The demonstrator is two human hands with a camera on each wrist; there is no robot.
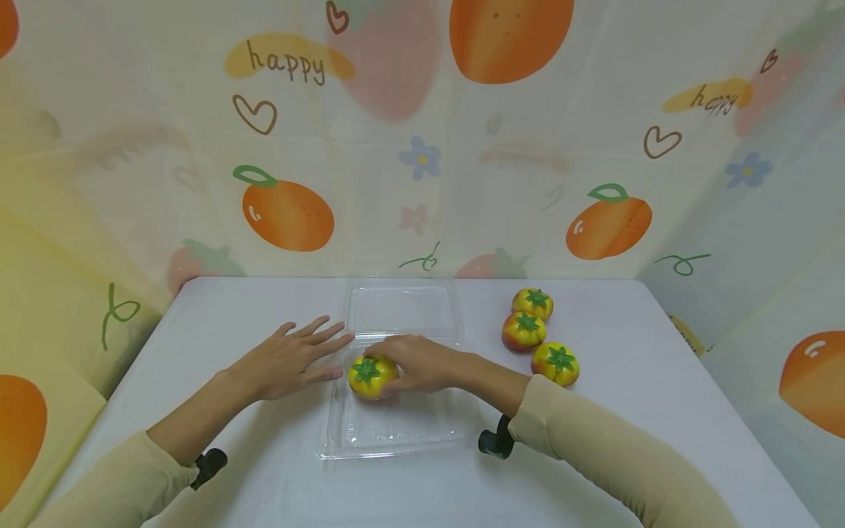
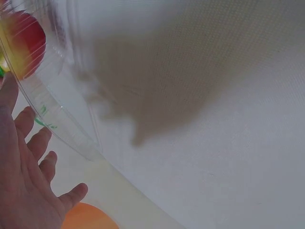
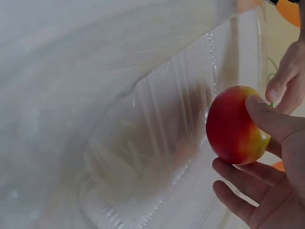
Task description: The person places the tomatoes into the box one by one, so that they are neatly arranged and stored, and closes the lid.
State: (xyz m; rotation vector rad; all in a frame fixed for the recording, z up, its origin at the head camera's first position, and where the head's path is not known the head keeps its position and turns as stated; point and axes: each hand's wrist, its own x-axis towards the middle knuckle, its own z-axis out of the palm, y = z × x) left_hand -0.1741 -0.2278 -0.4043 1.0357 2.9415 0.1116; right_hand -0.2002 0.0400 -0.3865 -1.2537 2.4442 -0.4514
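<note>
My right hand (image 1: 422, 363) grips a yellow-and-red tomato (image 1: 370, 376) with a green star-shaped top, over the left part of a clear plastic clamshell box (image 1: 422, 442). In the right wrist view the thumb lies across the tomato (image 3: 234, 125) and fingers support it from the other side. The box lies with its lid (image 1: 403, 308) folded back. My left hand (image 1: 290, 361) is held with straight, spread fingers at the left side of the box, and the thumb points toward the tomato. In the left wrist view, its fingertips (image 2: 28, 114) are right by the clear plastic edge.
Three similar tomatoes (image 1: 524, 331) sit to the right of the box on the white table (image 1: 634, 440). A fruit-printed curtain (image 1: 422, 205) hangs behind the table and at both sides. Each wrist carries a small black camera (image 1: 495, 440).
</note>
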